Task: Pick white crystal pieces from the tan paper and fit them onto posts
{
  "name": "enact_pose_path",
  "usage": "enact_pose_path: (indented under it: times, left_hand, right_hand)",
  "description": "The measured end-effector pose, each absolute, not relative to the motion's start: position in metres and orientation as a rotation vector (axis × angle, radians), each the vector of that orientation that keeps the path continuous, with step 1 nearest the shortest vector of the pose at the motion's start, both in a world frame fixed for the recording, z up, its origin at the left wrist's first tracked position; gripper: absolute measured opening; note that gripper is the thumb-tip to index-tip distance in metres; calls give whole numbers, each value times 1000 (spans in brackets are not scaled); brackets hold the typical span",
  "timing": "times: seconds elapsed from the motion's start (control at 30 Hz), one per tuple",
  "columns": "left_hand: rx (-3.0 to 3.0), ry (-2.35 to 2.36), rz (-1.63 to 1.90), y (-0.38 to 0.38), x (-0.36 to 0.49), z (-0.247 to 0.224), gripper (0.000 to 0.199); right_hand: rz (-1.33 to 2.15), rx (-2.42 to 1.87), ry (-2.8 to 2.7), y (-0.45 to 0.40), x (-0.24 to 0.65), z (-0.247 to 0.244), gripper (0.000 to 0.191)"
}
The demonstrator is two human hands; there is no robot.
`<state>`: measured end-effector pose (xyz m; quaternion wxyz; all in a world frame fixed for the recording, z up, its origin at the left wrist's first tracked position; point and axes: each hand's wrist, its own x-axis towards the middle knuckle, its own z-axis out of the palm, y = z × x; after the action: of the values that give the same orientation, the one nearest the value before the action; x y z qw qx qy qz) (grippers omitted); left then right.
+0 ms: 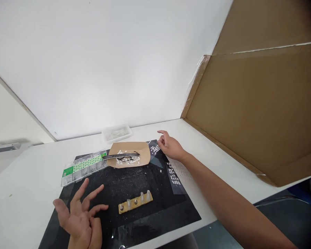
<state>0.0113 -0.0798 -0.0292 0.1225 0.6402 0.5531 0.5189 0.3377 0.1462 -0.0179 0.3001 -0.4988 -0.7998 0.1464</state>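
Observation:
Palm up, my left hand (80, 218) is at the lower left over the black mat (134, 180), its fingers spread and holding nothing. My right hand (171, 147) is at the mat's far right edge, beside small white pieces (154, 148). Its index finger sticks out and the other fingers are curled; whether they hold anything is too small to tell. Between the hands lies a yellowish strip (138, 204) bearing several clear upright pieces and small metal balls. A brown paper tray (145, 154) holds white bits, with dark tweezers (121, 156) lying across it.
A clear compartment box with a green label (85, 166) lies at the mat's far left. Behind the paper tray is a white plastic container (116, 134). More white pieces (173, 174) sit in rows at the right. A cardboard panel (259, 103) stands on the right.

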Motion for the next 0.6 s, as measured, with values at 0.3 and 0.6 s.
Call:
enact_pose_path:
  times: [0.3,0.6]
  left_hand:
    - [2534,1508,1297,3,1,29,43]
    - [2763,1675,1320,33,-24,-3,54]
  right_hand:
    - [244,-1250,-2253,134,333,-10,59]
    - [234,-1324,-2266,144,348,-4,24]
